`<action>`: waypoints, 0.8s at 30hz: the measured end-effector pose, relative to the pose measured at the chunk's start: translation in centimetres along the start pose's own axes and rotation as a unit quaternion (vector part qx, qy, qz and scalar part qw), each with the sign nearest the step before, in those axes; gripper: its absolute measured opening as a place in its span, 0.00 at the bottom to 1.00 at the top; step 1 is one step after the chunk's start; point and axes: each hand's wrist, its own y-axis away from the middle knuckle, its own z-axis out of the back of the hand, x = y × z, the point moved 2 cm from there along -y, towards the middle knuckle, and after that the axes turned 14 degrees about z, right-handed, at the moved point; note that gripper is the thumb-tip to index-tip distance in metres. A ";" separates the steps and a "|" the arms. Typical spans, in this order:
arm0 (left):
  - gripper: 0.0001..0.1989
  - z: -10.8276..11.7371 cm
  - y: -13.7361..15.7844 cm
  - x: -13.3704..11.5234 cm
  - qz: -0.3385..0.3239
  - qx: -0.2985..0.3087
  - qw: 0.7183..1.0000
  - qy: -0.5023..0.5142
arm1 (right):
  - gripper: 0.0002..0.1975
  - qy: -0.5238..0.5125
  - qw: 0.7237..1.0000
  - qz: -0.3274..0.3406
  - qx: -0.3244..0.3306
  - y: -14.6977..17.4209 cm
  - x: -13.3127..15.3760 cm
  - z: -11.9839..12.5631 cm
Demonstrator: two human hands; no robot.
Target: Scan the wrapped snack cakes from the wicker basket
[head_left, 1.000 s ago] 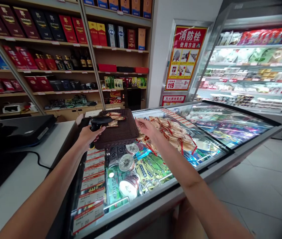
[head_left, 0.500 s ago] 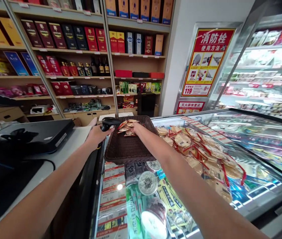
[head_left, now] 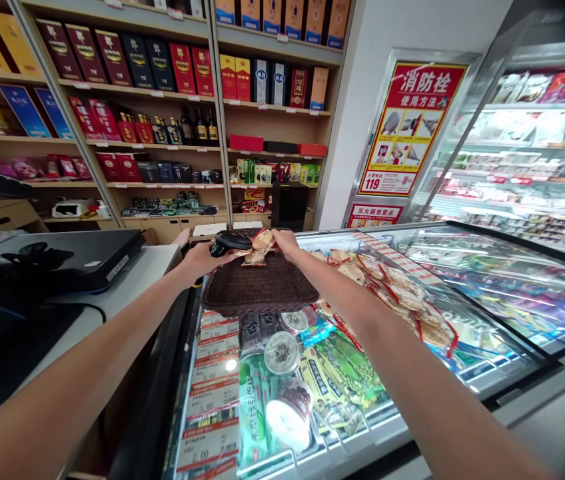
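Note:
My left hand (head_left: 197,263) is closed around a black handheld scanner (head_left: 232,241), its rounded head pointing right over the basket. A bit of yellow shows below this hand. My right hand (head_left: 285,244) pinches a clear packet of round flat biscuits (head_left: 262,241) with red edging, lifted and tilted close to the scanner head. Below both hands sits a dark brown woven basket (head_left: 262,291) on the glass freezer top. A further packet shows under the raised one; whether it is also held I cannot tell.
More biscuit packets (head_left: 392,293) are heaped on the freezer glass (head_left: 462,267) to the right. Ice creams show beneath the glass. At left stands a counter (head_left: 130,283) with a black flat device (head_left: 107,257). Shelves of boxes and bottles line the back.
My right hand has raised the packet and turned it up toward the scanner. My left hand has moved the scanner closer to the packet. The view has shifted slightly.

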 end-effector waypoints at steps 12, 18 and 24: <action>0.27 -1.7 5.5 -4.1 -0.134 0.062 0.961 -0.235 | 0.25 0.017 0.989 0.007 0.144 14.4 6.9 16.3; 0.28 -3.4 8.2 -5.7 -0.166 0.031 0.937 -0.307 | 0.27 0.029 0.984 0.032 0.170 18.5 9.3 19.7; 0.25 -4.4 9.9 -6.7 -0.153 0.024 0.940 -0.304 | 0.25 0.038 0.986 0.032 0.158 19.2 8.9 20.7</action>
